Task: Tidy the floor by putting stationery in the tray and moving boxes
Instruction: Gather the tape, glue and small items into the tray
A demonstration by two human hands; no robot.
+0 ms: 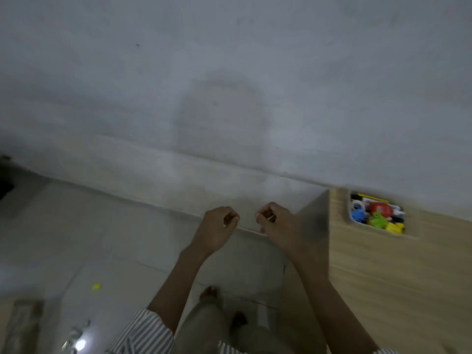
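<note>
Sleeves (143, 330) with grey and white stripes sit at the bottom edge, and between them the person's legs and bare feet (208, 293) stand on the pale tiled floor (76, 226). Nearby on the left, a small yellow scrap (96, 286) lies alone on the tiles, and a blurred tan object (24, 325) occupies the lower left corner, too smeared to name, with something shiny (76, 338) just beside it. Both bare forearms reach forward from the sleeves. The left hand (217, 228) is curled into a loose fist with nothing seen in it. The right hand (275, 223) is curled too, fingers bent inward, and a thin pale sliver shows at the fingertips; whether it is pinched there cannot be told through the blur. The two hands are near each other, not touching, held above the line where floor meets wall (229, 85). To the right of the right hand stands a light wooden cabinet (383, 277), its top surface level with the hands. On that surface, toward the far edge against the wall, rests a white tray (351, 213) filled with stationery (378, 215): blue, red, green and yellow pieces, and a yellow pencil-like stick at the back. The grey wall rises behind everything, bare but for faint stains.
</note>
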